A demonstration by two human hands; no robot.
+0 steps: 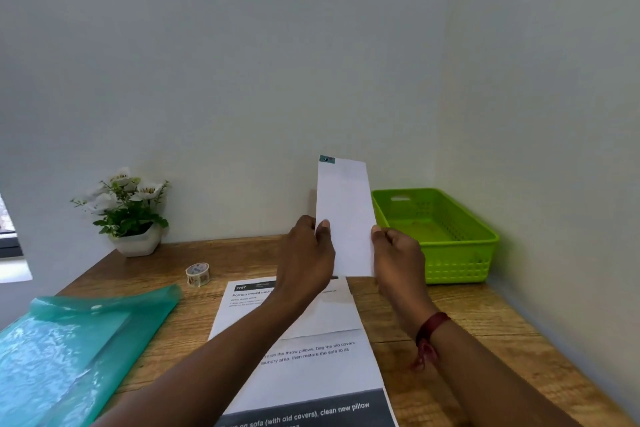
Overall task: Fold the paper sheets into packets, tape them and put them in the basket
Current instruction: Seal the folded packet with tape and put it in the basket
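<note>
A narrow folded white paper packet stands upright above the desk, with a small strip of patterned tape at its top left corner. My left hand pinches its lower left edge, thumb on the front. My right hand pinches its lower right edge. A green plastic basket sits at the back right of the wooden desk, just right of the packet; it looks empty. A roll of patterned tape lies on the desk to the left. Printed paper sheets lie flat below my arms.
A teal plastic folder lies open at the front left. A white pot with white flowers stands at the back left against the wall. The wall corner runs close behind and to the right of the basket.
</note>
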